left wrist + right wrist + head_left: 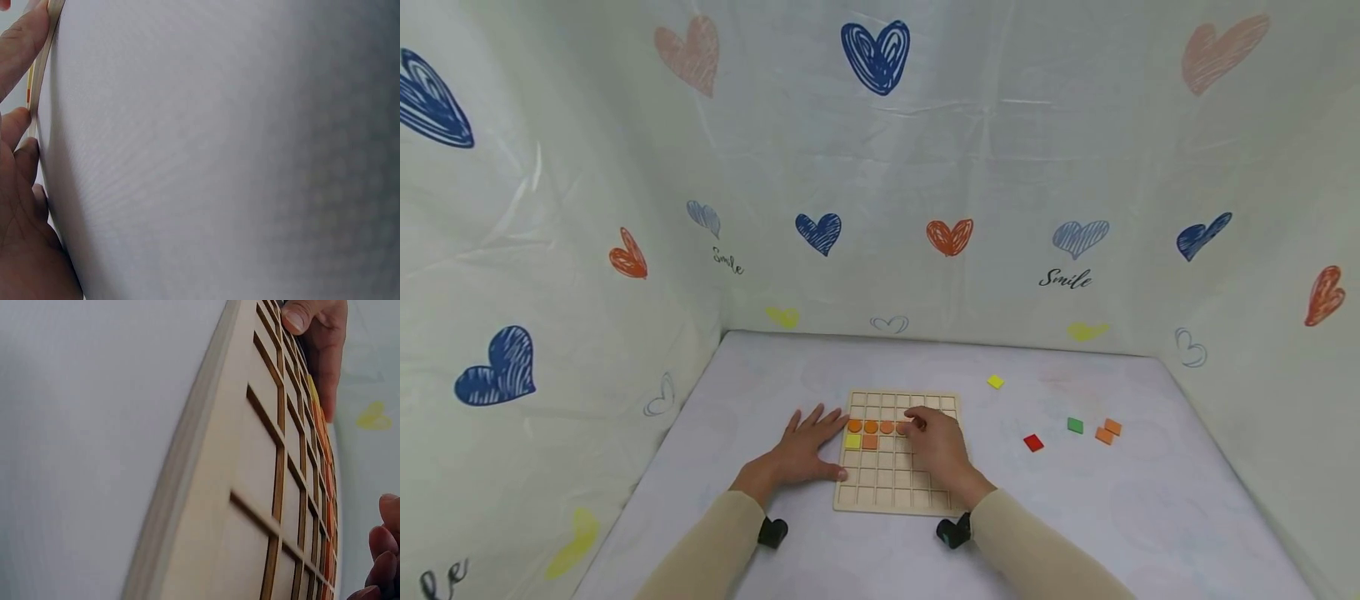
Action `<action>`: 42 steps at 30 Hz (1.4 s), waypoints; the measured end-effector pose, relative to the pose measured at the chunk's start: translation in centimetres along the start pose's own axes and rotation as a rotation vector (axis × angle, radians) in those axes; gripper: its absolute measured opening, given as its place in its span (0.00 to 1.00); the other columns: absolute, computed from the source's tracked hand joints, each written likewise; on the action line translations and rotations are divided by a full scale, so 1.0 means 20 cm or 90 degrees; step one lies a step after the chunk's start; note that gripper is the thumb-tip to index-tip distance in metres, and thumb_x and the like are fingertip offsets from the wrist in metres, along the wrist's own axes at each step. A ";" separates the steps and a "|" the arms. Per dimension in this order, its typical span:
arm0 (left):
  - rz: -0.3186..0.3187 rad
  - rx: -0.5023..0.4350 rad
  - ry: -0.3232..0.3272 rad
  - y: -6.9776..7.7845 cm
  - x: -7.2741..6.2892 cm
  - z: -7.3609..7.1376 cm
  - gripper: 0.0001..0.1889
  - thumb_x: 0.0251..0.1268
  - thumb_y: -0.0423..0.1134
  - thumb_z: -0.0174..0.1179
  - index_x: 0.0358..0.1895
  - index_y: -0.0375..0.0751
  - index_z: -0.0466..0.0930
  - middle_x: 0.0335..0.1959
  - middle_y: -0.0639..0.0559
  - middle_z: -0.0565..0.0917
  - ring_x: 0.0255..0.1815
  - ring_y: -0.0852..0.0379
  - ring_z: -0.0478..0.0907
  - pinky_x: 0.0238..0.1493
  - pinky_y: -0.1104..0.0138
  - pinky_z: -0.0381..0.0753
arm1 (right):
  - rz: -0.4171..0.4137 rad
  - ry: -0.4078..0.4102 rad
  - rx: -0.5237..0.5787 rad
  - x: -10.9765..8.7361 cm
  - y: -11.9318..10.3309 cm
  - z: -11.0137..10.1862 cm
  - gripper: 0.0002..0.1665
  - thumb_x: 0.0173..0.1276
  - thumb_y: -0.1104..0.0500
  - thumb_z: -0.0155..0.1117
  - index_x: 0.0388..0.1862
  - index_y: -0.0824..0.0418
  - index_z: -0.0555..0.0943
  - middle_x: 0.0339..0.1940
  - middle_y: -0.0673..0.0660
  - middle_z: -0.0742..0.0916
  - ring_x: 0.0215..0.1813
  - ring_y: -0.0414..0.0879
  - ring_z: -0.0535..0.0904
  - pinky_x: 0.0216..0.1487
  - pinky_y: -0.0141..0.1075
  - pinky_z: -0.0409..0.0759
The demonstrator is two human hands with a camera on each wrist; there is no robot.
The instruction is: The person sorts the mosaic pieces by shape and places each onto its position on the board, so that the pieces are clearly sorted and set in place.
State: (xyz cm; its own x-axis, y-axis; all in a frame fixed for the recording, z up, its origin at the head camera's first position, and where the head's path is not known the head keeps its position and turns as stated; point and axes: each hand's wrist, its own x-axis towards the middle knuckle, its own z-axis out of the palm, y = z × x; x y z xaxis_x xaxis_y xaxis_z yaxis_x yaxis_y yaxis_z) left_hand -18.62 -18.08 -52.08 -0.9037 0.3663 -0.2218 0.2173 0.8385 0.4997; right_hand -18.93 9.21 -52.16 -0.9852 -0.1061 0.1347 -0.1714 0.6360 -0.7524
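A light wooden grid board [884,479] lies flat on the table. Along one of its rows sit orange discs [871,427], with a yellow square tile [853,442] and an orange square tile [869,442] in the row nearer me. My left hand [801,454] rests spread at the board's left edge, its thumb against that edge. Over the board, my right hand [942,446] has thumb and index finger bent together at the rightmost orange disc [902,428], partly covering it. Curled right fingertips [382,540] show beside the board in the right wrist view.
Right of the board lie a yellow tile [996,382], a red tile [1033,442], a green tile [1075,425] and two orange tiles [1104,436]. A heart-printed sheet [1000,167] hangs behind the table and along its sides.
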 end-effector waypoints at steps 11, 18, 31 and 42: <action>0.005 -0.001 0.002 -0.01 0.01 0.01 0.54 0.55 0.62 0.76 0.84 0.50 0.61 0.87 0.49 0.59 0.90 0.41 0.41 0.86 0.40 0.29 | 0.016 0.082 -0.098 -0.01 0.18 -0.27 0.19 0.73 0.56 0.73 0.59 0.61 0.87 0.46 0.56 0.88 0.44 0.47 0.78 0.42 0.37 0.78; 0.010 -0.001 -0.002 -0.01 0.00 0.01 0.55 0.55 0.62 0.76 0.84 0.49 0.60 0.87 0.48 0.58 0.90 0.41 0.40 0.86 0.40 0.29 | 0.050 0.074 -0.146 -0.07 0.35 -0.47 0.24 0.74 0.54 0.71 0.65 0.62 0.84 0.53 0.61 0.87 0.52 0.54 0.78 0.51 0.46 0.81; 0.008 -0.003 0.003 -0.01 0.00 0.01 0.55 0.55 0.64 0.76 0.84 0.50 0.60 0.87 0.48 0.58 0.90 0.40 0.41 0.86 0.41 0.30 | 0.114 0.010 -0.173 -0.20 0.59 -0.70 0.34 0.71 0.54 0.72 0.70 0.72 0.76 0.63 0.73 0.82 0.66 0.68 0.73 0.67 0.65 0.76; 0.011 -0.003 0.004 -0.01 0.00 0.01 0.54 0.55 0.63 0.76 0.84 0.50 0.61 0.87 0.49 0.58 0.90 0.41 0.41 0.87 0.41 0.31 | 0.120 -0.004 -0.189 -0.20 0.66 -0.68 0.25 0.71 0.58 0.72 0.61 0.72 0.82 0.61 0.74 0.82 0.65 0.70 0.73 0.67 0.66 0.75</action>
State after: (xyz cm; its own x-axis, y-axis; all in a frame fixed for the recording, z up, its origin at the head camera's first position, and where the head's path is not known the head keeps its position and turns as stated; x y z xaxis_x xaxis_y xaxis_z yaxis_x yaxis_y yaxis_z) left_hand -18.57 -18.26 -52.32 -0.9020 0.3778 -0.2087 0.2304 0.8304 0.5074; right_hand -17.18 28.51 -53.81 -0.9995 0.0299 0.0072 0.0212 0.8391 -0.5436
